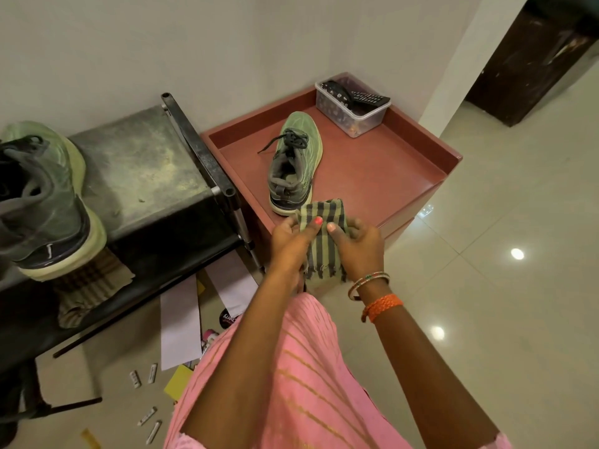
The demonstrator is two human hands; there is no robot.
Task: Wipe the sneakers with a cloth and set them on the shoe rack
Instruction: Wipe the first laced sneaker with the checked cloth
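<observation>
Left hand [293, 239]: fingers closed on striped cloth [322, 234].
Right hand [358, 243]: fingers closed, gripping same cloth.
Sneaker [296, 160]: twelve o'clock of cloth.

A dark metal shoe rack [139, 163] stands against the wall at the left. On its worn top shelf one green and grey sneaker [42, 202] rests at the left end, the heel toward the camera. On a lower shelf lies a folded striped rag [87, 290].

Just beside the rack, at the right, is a reddish cabinet [372, 176] with a raised rim. On its top the second sneaker [293, 163] lies near the front left, its toe toward the wall. In the back corner stands a clear plastic box [351, 106].

The pale tiled floor [502, 238] carries white papers [180, 325], a yellow card and some small white tubes under the rack.
</observation>
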